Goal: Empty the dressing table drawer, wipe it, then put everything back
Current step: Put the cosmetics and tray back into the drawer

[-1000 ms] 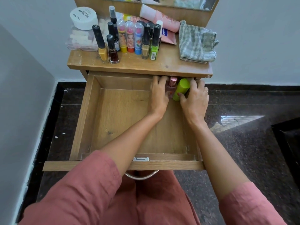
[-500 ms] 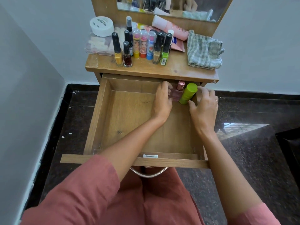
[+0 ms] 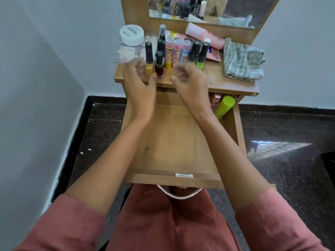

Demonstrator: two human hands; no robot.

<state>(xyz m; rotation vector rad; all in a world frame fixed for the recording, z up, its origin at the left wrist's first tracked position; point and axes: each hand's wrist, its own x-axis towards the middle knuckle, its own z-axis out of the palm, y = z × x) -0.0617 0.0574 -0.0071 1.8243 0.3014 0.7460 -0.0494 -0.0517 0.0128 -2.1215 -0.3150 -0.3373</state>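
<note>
Drawer (image 3: 174,142) stands pulled out toward my lap, its floor mostly bare. A moment ago both my hands were down in its back right corner, settling the pink bottle (image 3: 215,98) and the green tube (image 3: 223,107). Now those two lie there on their own, and my hands have come up to the front edge of the tabletop (image 3: 226,82). I take that to mean the putting-back is under way: two things are home, and the rest still wait on top.

My left hand (image 3: 140,84) is blurred, with fingers spread and relaxed and nothing in it. It is just in front of the yellow polish bottle (image 3: 149,57), but I cannot tell if it touches. The dark red polish bottle (image 3: 159,69) stands between my two hands at the front edge. My right hand (image 3: 190,82) has its fingers loosely curled inward. It seems empty, though the blur leaves some doubt. It is just in front of the row of bottles, touching none that I can see. At the right edge of the tabletop the checked cloth (image 3: 243,60) lies crumpled, well apart from both hands.
</note>
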